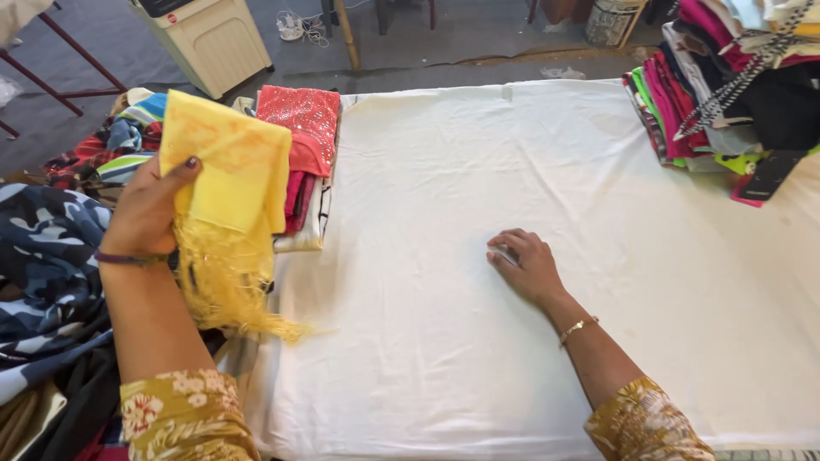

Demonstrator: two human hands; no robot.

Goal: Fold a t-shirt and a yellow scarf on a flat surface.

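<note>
The left hand [149, 209] had its fingers [190, 165] pinched around a folded yellow cloth [231, 171] with a fringe, raised beside a small stack of folded cloths [303, 145] topped in red. The right hand [525, 265] lay flat and empty on the white bench [478, 358]. A few pieces were stacked; unfolded clothes [51, 256] remained at left. A dark tag [769, 175], perhaps, hung from the far pile [726, 85].

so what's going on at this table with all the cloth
A person holds a folded yellow fringed cloth up in their left hand, above a stack of folded red and pink fabrics. Their right hand rests flat on the white sheet covering the table. More folded clothes sit at the far right.
</note>
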